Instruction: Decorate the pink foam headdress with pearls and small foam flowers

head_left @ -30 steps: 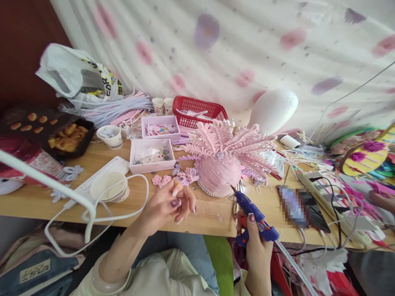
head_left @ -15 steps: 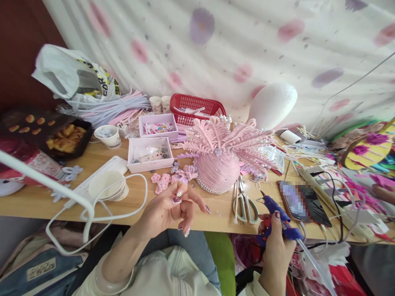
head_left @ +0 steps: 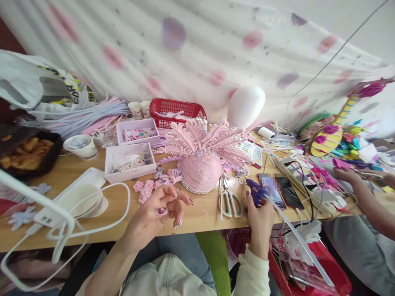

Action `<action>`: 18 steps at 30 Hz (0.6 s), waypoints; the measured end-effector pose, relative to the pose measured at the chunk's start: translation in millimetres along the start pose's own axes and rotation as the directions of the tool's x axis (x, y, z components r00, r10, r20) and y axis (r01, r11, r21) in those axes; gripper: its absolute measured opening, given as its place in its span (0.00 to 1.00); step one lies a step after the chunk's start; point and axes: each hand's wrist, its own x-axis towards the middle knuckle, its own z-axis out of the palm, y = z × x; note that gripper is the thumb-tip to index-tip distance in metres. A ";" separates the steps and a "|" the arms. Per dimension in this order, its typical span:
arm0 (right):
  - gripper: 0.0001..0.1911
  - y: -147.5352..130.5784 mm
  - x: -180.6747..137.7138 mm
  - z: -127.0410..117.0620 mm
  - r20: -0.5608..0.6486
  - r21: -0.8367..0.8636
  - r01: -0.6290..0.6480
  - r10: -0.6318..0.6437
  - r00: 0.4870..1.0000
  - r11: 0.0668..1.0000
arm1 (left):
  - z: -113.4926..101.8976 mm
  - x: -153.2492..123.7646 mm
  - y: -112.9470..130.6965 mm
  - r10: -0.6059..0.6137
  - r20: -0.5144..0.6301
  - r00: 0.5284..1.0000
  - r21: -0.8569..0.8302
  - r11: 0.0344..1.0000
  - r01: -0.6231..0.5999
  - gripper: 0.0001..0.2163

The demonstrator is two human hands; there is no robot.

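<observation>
My left hand (head_left: 156,213) hovers over the table's front edge, fingers apart and slightly curled, with nothing seen in it. Just beyond it lie small pink crocheted-looking flowers (head_left: 145,190). My right hand (head_left: 261,216) is wrapped round a blue glue gun (head_left: 256,192), its nozzle pointing toward the back left and a long clear glue stick (head_left: 300,242) sticking out behind. Between and beyond both hands stands a pink cord-wrapped dome (head_left: 200,170) with a pearl rim and a fan of pink feather-like plumes (head_left: 205,137). Scissors (head_left: 230,199) lie left of the glue gun.
Bead boxes (head_left: 131,162) and a red basket (head_left: 177,111) stand behind on the left; a white foam head (head_left: 247,106) rises at the back. Phones (head_left: 273,191) and a power strip (head_left: 300,181) lie right. A white cable (head_left: 123,213) loops at left. Another person's hand (head_left: 348,174) works at far right.
The view has turned to the right, showing more of the other person. My right hand has brought the glue gun forward over the table, nearer the phones. My left hand keeps a similar pose.
</observation>
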 end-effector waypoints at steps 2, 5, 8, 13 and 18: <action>0.22 -0.8 -29.3 -15.2 -0.153 -0.009 -0.003 0.002 0.988 1.000 | -0.3 1.3 -6.3 -0.036 -0.005 0.999 0.051 0.998 0.036 0.10; 0.18 -13.2 -81.6 -31.8 -0.102 0.168 0.127 -0.111 0.989 0.978 | 1.7 4.4 -18.9 -0.104 0.021 0.994 0.213 0.972 0.098 0.10; 0.12 -42.0 -119.8 -32.9 0.154 0.425 0.420 -0.521 0.840 0.802 | 6.6 5.3 -29.9 -0.172 0.095 0.981 0.386 0.914 0.123 0.13; 0.06 -79.7 -130.9 -16.8 0.218 0.584 0.492 -0.709 0.671 0.646 | 10.8 -1.5 -29.0 -0.219 0.137 0.966 0.491 0.862 0.125 0.16; 0.13 -77.1 -121.7 -11.2 0.288 0.591 0.475 -0.720 0.631 0.652 | 4.1 -9.4 -21.4 -0.251 0.064 0.966 0.638 0.755 0.154 0.15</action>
